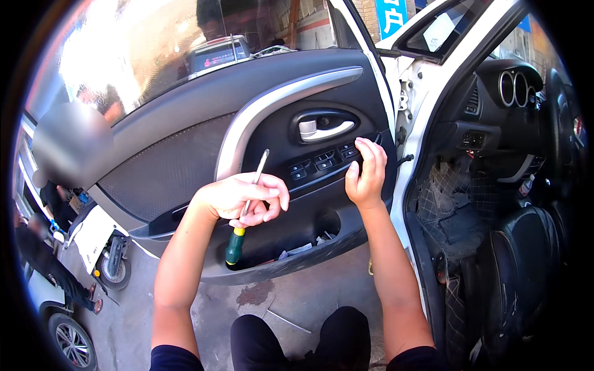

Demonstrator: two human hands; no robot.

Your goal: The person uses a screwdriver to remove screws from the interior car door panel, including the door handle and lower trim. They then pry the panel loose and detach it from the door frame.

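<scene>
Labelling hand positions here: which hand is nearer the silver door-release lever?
Right: right hand just below and right of the lever; left hand, holding a screwdriver, farther off, lower left.

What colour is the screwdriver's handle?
The screwdriver handle is dark green and yellow, clearest in the head view.

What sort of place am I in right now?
Likely a car workshop or its forecourt: an open car door, a screwdriver in your left hand, and a scooter and another car nearby.
</scene>
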